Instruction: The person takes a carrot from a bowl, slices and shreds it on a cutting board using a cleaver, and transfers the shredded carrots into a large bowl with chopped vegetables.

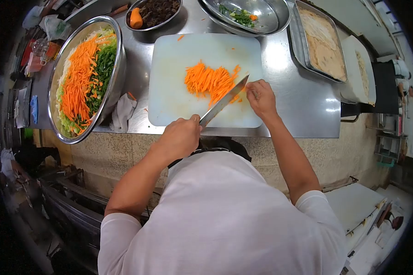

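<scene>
My left hand is wrapped round the handle of a long-bladed knife. The blade slants up and to the right across the white cutting board. A heap of shredded carrot lies on the board, partly behind the blade. Close to the blade's tip, my right hand has its fingers curled together; what they pinch, if anything, is hidden. Whether they touch the blade is unclear.
A large metal bowl at left holds carrot shreds and chopped greens. Beside it lies a crumpled cloth. Behind the board stand a bowl of dark food with an orange piece, and stacked metal bowls. A filled tray is at right.
</scene>
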The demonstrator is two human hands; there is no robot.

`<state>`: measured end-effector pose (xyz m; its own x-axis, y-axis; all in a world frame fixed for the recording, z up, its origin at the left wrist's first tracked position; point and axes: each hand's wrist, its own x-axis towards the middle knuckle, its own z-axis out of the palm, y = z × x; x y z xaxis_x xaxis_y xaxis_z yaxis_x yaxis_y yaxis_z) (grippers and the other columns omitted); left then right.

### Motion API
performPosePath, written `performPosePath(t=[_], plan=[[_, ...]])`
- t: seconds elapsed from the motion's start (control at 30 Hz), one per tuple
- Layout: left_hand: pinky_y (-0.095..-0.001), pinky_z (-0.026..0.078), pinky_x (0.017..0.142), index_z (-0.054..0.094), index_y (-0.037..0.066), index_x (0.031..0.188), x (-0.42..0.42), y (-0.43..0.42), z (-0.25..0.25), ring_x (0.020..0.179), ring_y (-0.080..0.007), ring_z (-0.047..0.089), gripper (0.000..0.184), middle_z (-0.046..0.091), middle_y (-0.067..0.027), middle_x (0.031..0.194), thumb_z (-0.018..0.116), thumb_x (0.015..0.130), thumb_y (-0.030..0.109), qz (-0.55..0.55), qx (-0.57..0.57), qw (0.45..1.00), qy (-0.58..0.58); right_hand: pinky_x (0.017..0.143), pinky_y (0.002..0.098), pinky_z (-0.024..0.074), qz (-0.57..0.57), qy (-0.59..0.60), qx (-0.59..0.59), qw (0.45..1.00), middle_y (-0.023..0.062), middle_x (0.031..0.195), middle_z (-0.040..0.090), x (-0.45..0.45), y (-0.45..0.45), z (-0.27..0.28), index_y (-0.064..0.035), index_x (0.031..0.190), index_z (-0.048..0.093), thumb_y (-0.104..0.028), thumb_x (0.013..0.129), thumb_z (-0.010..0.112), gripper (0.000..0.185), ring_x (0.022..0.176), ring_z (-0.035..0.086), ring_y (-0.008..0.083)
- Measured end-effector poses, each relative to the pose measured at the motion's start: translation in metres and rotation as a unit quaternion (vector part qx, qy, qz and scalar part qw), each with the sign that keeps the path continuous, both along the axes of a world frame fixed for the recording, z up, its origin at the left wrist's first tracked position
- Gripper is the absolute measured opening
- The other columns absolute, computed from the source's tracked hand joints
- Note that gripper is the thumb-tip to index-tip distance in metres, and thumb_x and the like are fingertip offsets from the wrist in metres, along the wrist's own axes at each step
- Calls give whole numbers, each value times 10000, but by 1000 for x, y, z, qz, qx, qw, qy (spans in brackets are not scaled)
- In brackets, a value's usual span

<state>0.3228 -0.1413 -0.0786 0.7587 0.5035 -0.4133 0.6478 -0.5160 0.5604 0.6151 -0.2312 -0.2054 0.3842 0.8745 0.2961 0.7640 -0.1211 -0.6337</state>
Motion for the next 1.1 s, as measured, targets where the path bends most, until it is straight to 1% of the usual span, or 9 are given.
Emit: performPosePath(t=[0.3, 0.43, 0.57, 0.73, 0.83, 0.93, 1.0, 1.03, 1.1], plan=[[-602, 512, 750, 560, -45, 1001, -1, -6, 14, 775, -516, 669, 187, 659, -314, 756, 564, 1017, 142, 14, 3, 1000, 3, 783, 456, 500, -29, -9, 37, 999, 94, 866, 662, -8, 9, 0, -70, 909, 724, -74, 837, 752, 78, 840, 632, 338], [-606, 507, 750, 541, -37, 1011, 8, -8, 12, 787, -519, 668, 197, 659, -318, 766, 560, 1030, 158, 20, 7, 1000, 14, 764, 459, 488, -23, -21, 28, 999, 93, 862, 656, -7, 7, -1, -72, 905, 721, -70, 841, 750, 70, 823, 622, 336], [-604, 514, 752, 540, -39, 1021, 14, -12, -12, 791, -518, 673, 198, 673, -311, 794, 558, 1032, 158, 7, 22, 1000, 17, 754, 457, 478, -24, -44, 49, 998, 90, 865, 650, -9, 5, -6, -72, 904, 720, -67, 840, 749, 71, 816, 610, 338], [-601, 523, 765, 554, -46, 1052, 23, -12, 5, 796, -523, 674, 208, 679, -304, 806, 551, 1037, 162, 5, 25, 999, 41, 759, 463, 477, -17, -46, 63, 997, 92, 865, 636, -7, 4, -7, -73, 919, 720, -66, 833, 750, 91, 823, 606, 342], [-600, 521, 762, 567, -34, 1062, 26, -10, -15, 791, -516, 673, 203, 680, -296, 808, 562, 1031, 166, 10, 25, 999, 28, 746, 471, 475, -27, -73, 75, 994, 98, 876, 634, -7, 8, -9, -76, 936, 718, -64, 827, 749, 114, 808, 599, 348], [-603, 514, 757, 580, 0, 1068, 21, 5, -4, 796, -498, 673, 180, 694, -269, 830, 583, 1020, 175, -9, 37, 999, 13, 763, 431, 494, -2, -56, 43, 998, 93, 920, 652, 3, 4, -7, -67, 952, 713, -54, 851, 727, 103, 830, 626, 311], [-598, 512, 747, 585, 24, 1073, 10, 13, 10, 791, -481, 673, 162, 692, -249, 818, 595, 1010, 174, 4, 75, 997, 9, 829, 378, 514, -69, 184, 44, 980, 95, 964, 663, 14, 3, 1, -58, 997, 714, -46, 879, 700, 119, 869, 649, 261], [-594, 511, 737, 590, 48, 1077, 5, 17, 16, 786, -464, 673, 147, 690, -229, 807, 608, 1000, 173, 12, 111, 994, 6, 829, 378, 514, -67, 185, 45, 980, 95, 964, 663, 17, 6, 15, -58, 997, 714, -46, 879, 700, 119, 869, 649, 261], [-581, 513, 722, 595, 66, 1090, -3, 26, 27, 774, -449, 672, 141, 685, -213, 799, 611, 996, 169, 8, 151, 988, 9, 882, 334, 521, -148, 114, 128, 974, 99, 997, 668, 25, 10, 50, -50, 1065, 716, -47, 905, 675, 165, 939, 656, 226]])
